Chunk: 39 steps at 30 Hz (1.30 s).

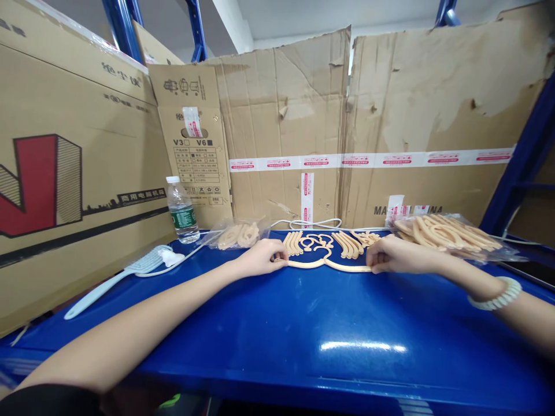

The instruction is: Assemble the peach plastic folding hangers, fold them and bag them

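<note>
Two slim, curved, beige wood-like strips lie end to end on the blue tabletop [277, 329]. My left hand [260, 257] pinches the outer end of the left strip [307, 265]. At the other side, my right hand [396, 255] has its fingers closed on the outer end of the right strip [347, 267]. Their inner ends come together at the middle, below a small curled piece [323, 252]. Just behind are a row of short strips [293, 243] on the left, another row [348, 245] on the right, and small scroll-shaped pieces [314, 240] between them.
A clear bag of curved pieces [451, 237] lies at the right, and a smaller bag [238, 234] at the left. Further left are a water bottle [182, 214] and a pale blue fly swatter [121, 277]. Cardboard sheets [281, 115] wall the back; a white cord [318, 222] runs along it.
</note>
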Each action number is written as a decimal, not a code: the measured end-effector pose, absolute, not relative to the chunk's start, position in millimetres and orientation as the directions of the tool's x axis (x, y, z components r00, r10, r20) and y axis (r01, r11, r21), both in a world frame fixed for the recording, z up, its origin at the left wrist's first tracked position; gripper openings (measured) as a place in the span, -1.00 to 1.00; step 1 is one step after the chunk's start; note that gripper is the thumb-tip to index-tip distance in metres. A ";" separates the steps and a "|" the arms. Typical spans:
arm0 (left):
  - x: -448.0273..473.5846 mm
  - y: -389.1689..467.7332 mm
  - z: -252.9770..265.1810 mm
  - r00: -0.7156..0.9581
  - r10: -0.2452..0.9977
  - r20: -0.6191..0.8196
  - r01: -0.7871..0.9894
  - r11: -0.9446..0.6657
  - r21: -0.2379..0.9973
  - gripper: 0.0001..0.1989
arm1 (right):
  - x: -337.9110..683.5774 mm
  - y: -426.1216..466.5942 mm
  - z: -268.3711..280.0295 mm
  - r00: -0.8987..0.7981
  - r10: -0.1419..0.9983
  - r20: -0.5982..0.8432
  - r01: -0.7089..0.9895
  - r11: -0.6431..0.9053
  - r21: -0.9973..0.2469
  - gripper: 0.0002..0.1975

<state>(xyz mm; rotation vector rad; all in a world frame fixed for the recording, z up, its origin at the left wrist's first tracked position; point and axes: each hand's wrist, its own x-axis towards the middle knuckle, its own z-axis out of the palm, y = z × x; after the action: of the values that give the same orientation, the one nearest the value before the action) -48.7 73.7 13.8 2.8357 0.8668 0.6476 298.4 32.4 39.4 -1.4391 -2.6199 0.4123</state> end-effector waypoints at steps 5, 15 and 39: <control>-45.0 73.8 2.1 0.726 0.531 0.437 0.492 -0.845 0.209 -0.89 | 296.9 28.7 40.7 -0.555 0.831 -0.019 0.806 0.532 -0.260 -0.84; -46.6 73.6 -0.1 0.775 0.474 0.417 0.436 -0.880 0.190 -0.88 | 295.0 21.0 44.2 -0.561 0.824 -0.078 0.811 0.529 -0.249 -0.87; -45.3 70.0 3.6 0.788 0.488 0.375 0.459 -0.872 0.170 -0.87 | 296.8 23.1 41.2 -0.510 0.853 -0.114 0.850 0.478 -0.222 -0.83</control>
<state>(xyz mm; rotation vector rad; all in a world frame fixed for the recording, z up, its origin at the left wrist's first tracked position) -45.3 70.0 3.6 2.9047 0.7706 0.6387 296.8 23.1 41.2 -1.5495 -2.6909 0.3931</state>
